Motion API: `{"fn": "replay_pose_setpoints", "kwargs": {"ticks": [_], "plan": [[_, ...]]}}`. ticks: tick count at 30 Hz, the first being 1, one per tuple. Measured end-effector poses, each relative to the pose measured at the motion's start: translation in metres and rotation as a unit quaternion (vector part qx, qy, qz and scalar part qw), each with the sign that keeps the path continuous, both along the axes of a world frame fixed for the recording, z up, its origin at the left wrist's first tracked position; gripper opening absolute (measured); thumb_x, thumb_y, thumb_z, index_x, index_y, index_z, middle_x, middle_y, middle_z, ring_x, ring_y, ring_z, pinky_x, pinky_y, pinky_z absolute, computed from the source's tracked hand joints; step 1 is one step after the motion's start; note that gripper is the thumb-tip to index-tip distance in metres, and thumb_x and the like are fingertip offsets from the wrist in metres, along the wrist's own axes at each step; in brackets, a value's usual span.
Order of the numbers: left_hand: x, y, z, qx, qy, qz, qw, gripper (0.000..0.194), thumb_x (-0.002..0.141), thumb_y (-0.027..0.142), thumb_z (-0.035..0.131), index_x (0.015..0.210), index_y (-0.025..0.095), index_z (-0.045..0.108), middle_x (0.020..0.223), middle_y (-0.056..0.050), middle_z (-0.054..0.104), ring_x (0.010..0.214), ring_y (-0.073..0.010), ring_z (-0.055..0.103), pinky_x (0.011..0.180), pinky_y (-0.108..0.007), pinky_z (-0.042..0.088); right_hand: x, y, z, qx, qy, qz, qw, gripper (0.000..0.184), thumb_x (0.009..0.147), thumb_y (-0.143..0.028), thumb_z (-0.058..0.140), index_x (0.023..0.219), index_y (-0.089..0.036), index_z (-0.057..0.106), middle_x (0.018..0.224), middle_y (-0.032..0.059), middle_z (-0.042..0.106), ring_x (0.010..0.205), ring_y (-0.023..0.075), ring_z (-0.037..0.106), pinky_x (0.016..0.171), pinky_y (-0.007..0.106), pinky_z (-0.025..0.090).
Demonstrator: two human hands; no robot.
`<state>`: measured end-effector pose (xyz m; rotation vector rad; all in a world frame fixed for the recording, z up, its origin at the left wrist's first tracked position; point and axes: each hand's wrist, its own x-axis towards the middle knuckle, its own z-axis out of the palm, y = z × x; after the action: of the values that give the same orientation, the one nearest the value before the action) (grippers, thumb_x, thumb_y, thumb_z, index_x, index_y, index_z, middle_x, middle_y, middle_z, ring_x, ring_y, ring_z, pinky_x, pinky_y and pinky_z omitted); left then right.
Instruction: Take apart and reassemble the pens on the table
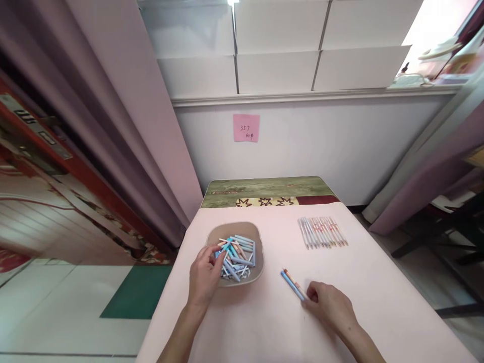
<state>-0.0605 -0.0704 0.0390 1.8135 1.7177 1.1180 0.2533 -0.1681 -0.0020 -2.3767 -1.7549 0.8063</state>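
Note:
My left hand point(206, 269) reaches over the rim of a beige plastic bin point(260, 269) at the left of the table. Its thumb and fingers pinch together at a blue pen part point(228, 245) on top of the pile. Loose pen barrels point(245, 241) and thin white tubes fill the bin, in pale blue, teal and orange-brown. To the right, my right hand point(330, 305) is closed at the near ends of two pens, a blue pen point(291, 285) and an orange-and-white pen point(294, 282). Both lie slanted side by side on the table; the fingers partly hide their tips.
A row of several clear and orange-patterned pens point(321, 232) lies at the table's right side. Pink-white cloth point(257, 327) covers the table, with a green strip point(264, 186) at the back. Against the wall hangs a pink note point(246, 127); a purple curtain point(132, 101) flanks the left.

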Motion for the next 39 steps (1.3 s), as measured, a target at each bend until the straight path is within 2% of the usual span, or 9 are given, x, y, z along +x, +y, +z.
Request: {"fn": "replay_pose_setpoints", "kwargs": {"ticks": [5, 8, 10, 13, 19, 21, 26, 34, 39], "plan": [[0.015, -0.01, 0.013, -0.112, -0.206, -0.011, 0.972, 0.031, 0.07, 0.043, 0.07, 0.089, 0.019, 0.071, 0.09, -0.005, 0.071, 0.062, -0.0144, 0.059, 0.059, -0.026, 0.045, -0.01, 0.014, 0.025, 0.105, 0.111, -0.041, 0.987, 0.02, 0.078, -0.041, 0.056, 0.071, -0.023, 0.062, 0.067, 0.0012, 0.066, 0.063, 0.0182, 0.059, 0.053, 0.025, 0.032], [0.041, -0.013, 0.019, -0.212, -0.367, -0.1, 0.9, 0.039, 0.064, 0.039, 0.077, 0.097, 0.017, 0.071, 0.094, -0.009, 0.073, 0.074, -0.0168, 0.063, 0.058, -0.022, 0.043, -0.041, 0.033, 0.047, 0.138, 0.359, -0.016, 0.923, 0.029, 0.082, -0.048, 0.054, 0.077, -0.02, 0.061, 0.067, 0.0022, 0.065, 0.064, 0.0169, 0.06, 0.059, 0.025, 0.041], [0.056, -0.013, 0.023, -0.258, -0.425, -0.144, 0.856, 0.045, 0.064, 0.036, 0.079, 0.103, 0.016, 0.07, 0.094, -0.01, 0.073, 0.071, -0.015, 0.062, 0.054, -0.02, 0.039, -0.066, 0.046, 0.058, 0.111, 0.507, 0.014, 0.855, 0.036, 0.081, -0.053, 0.057, 0.083, -0.017, 0.063, 0.067, 0.0021, 0.064, 0.062, 0.015, 0.057, 0.06, 0.025, 0.043], [0.064, -0.01, 0.027, -0.261, -0.491, -0.125, 0.822, 0.038, 0.065, 0.033, 0.078, 0.097, 0.014, 0.071, 0.086, -0.009, 0.073, 0.059, -0.0093, 0.056, 0.052, -0.019, 0.037, -0.094, 0.057, 0.066, 0.068, 0.615, 0.032, 0.785, 0.041, 0.077, -0.056, 0.063, 0.084, -0.015, 0.064, 0.064, -0.0007, 0.059, 0.056, 0.0104, 0.05, 0.056, 0.023, 0.04], [0.051, -0.006, 0.03, -0.223, -0.552, -0.081, 0.799, 0.027, 0.062, 0.028, 0.08, 0.083, 0.013, 0.071, 0.078, -0.008, 0.073, 0.066, -0.0136, 0.062, 0.06, -0.022, 0.044, -0.112, 0.066, 0.06, -0.048, 0.681, 0.03, 0.73, 0.051, 0.08, -0.062, 0.058, 0.082, -0.012, 0.067, 0.059, -0.0004, 0.059, 0.045, 0.007, 0.05, 0.049, 0.02, 0.036], [0.05, -0.005, 0.028, -0.206, -0.552, -0.066, 0.805, 0.027, 0.061, 0.027, 0.08, 0.082, 0.013, 0.071, 0.076, -0.007, 0.073, 0.064, -0.0128, 0.061, 0.06, -0.022, 0.044, -0.116, 0.069, 0.056, -0.051, 0.681, 0.01, 0.731, 0.052, 0.077, -0.062, 0.061, 0.083, -0.011, 0.069, 0.061, 0.0018, 0.063, 0.047, 0.0082, 0.054, 0.05, 0.02, 0.037], [0.051, -0.002, 0.018, -0.172, -0.55, -0.023, 0.817, 0.028, 0.063, 0.03, 0.079, 0.084, 0.012, 0.072, 0.078, -0.007, 0.073, 0.064, -0.0123, 0.059, 0.06, -0.023, 0.045, -0.131, 0.073, 0.045, 0.063, 0.621, -0.035, 0.78, 0.049, 0.072, -0.061, 0.067, 0.078, -0.012, 0.07, 0.063, 0.0044, 0.067, 0.055, 0.0124, 0.059, 0.053, 0.021, 0.04], [0.049, 0.004, 0.006, -0.144, -0.519, 0.014, 0.843, 0.029, 0.059, 0.032, 0.08, 0.078, 0.012, 0.075, 0.076, -0.008, 0.071, 0.07, -0.0165, 0.063, 0.065, -0.025, 0.046, -0.138, 0.075, 0.033, 0.208, 0.502, -0.018, 0.839, 0.037, 0.066, -0.05, 0.075, 0.074, -0.016, 0.065, 0.06, 0.0004, 0.063, 0.055, 0.0125, 0.052, 0.052, 0.022, 0.04], [0.048, 0.003, 0.01, -0.161, -0.539, -0.004, 0.826, 0.028, 0.062, 0.031, 0.079, 0.083, 0.012, 0.074, 0.076, -0.007, 0.071, 0.067, -0.0139, 0.061, 0.065, -0.025, 0.047, -0.136, 0.076, 0.038, 0.097, 0.556, -0.022, 0.825, 0.052, 0.078, -0.066, 0.053, 0.085, -0.015, 0.064, 0.05, -0.0029, 0.054, 0.041, 0.0093, 0.043, 0.042, 0.021, 0.031]]}}
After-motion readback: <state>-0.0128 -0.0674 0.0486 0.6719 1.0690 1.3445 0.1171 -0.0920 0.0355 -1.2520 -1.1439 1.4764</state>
